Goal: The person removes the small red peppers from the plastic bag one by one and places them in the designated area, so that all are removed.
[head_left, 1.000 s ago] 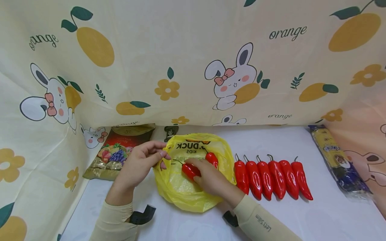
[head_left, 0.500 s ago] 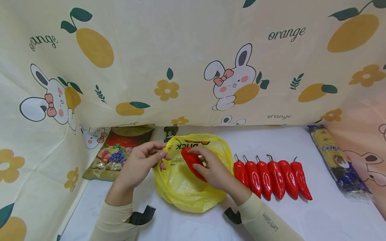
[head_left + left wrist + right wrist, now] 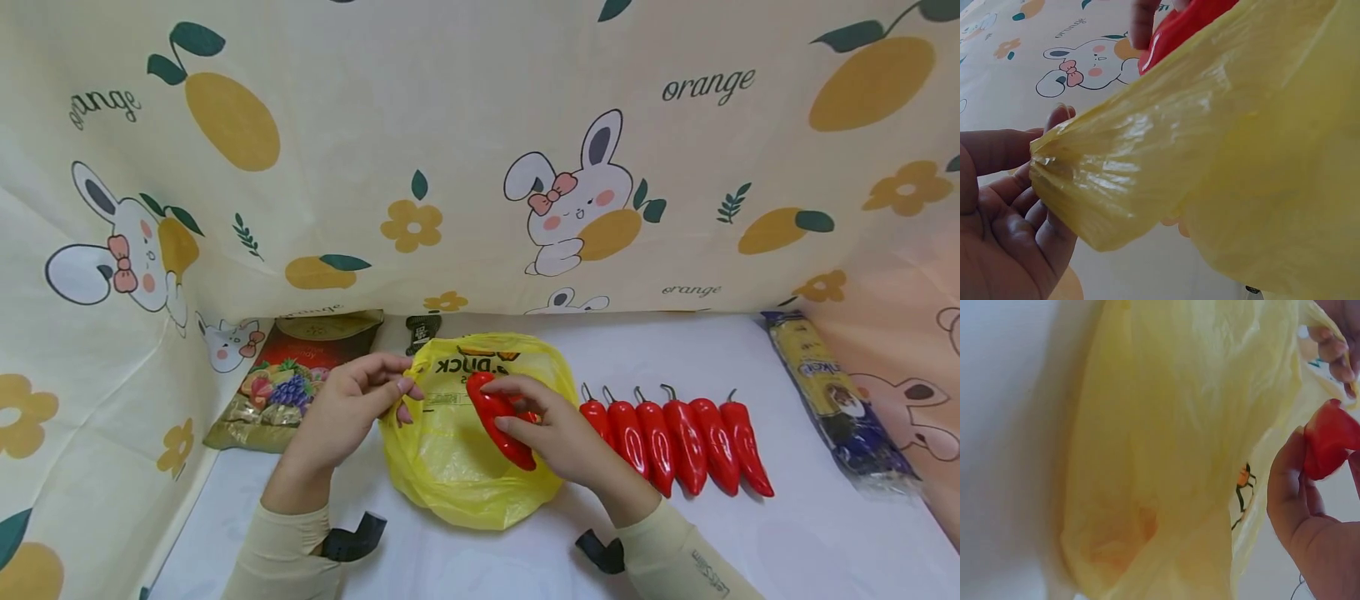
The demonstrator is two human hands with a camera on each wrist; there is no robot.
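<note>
A yellow plastic bag (image 3: 465,500) stands with its mouth spread, black lettering on its inner wall. My left hand (image 3: 356,408) pinches its rim on the left side; the gathered yellow film (image 3: 1104,181) fans out from those fingers. Over the bag's mouth, my right hand (image 3: 555,425) grips a red chili pepper (image 3: 495,421) between thumb and fingers. The right wrist view shows one end of that pepper (image 3: 1329,437) beside the bag. Some red shows behind the right fingers, and a reddish patch shines through the bag's lower wall. Several more red peppers (image 3: 686,450) lie in a row to the right.
A fruit candy packet (image 3: 292,383) lies at the back left, partly behind my left hand. A small black packet (image 3: 422,332) sits behind the bag. At the far right lies a long blue and yellow packet (image 3: 840,392). A printed cloth (image 3: 465,125) hangs behind the white table.
My right hand has lifted the red pepper from inside the yellow bag and shifted it to the right over the mouth. The left hand stays on the rim.
</note>
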